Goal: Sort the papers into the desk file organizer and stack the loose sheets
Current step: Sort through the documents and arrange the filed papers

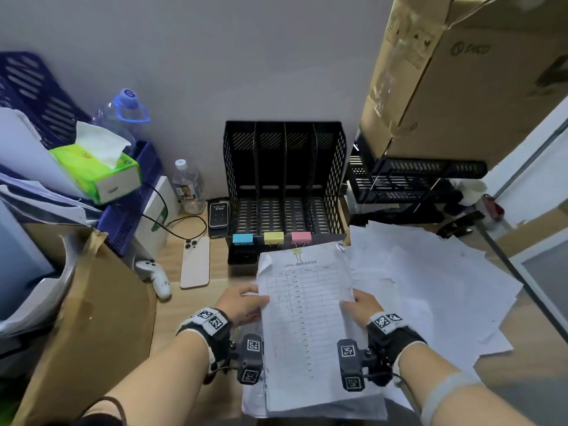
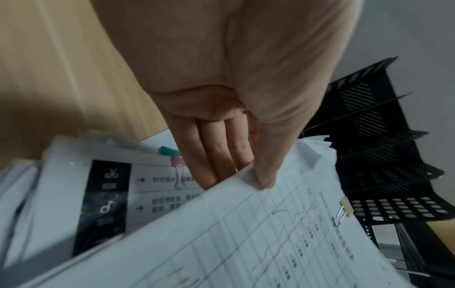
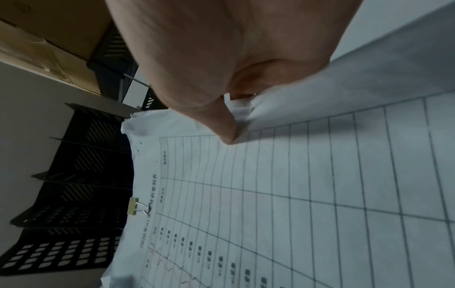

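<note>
Now I've got the clipped sheet stack (image 1: 302,321) at frame center, L hand (image 1: 242,304) & R hand (image 1: 361,304) pinching its side edges, thumbs on top. Black file organizer (image 1: 284,182) sits just above; its slots look empty.

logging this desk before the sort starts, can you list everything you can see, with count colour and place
clipped bundle: one, white printed table, yellow clip at top, held over the desk front
file organizer: one, black mesh, four slots, against the wall
binder clips: three, blue, yellow, pink, on the organizer's front edge
loose sheets: many, white, spread on the right
phone: one, pale, face down, left of the organizer
tissue box: one, green, far left
water bottles: two, clear, by the wall
cardboard box: one, brown, upper right
left hand: pinches the bundle's left edge
right hand: pinches its right edge
</note>
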